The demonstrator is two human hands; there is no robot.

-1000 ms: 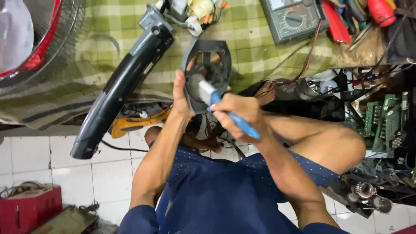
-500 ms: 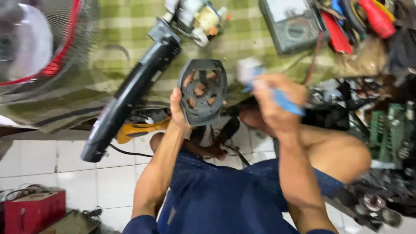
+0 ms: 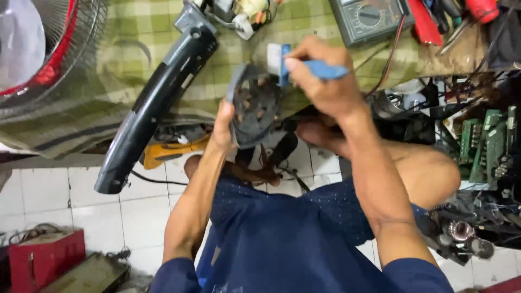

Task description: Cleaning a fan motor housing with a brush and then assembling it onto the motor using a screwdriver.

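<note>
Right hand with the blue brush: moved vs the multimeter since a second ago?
Yes. The right hand with the blue-handled brush has gone up and right, off the dark cover, toward the multimeter.

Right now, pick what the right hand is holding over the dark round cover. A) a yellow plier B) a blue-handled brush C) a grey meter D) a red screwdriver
B: the right hand grips a blue-handled brush, its pale bristle head just above the dark cover that the left hand holds at its edge.
</note>
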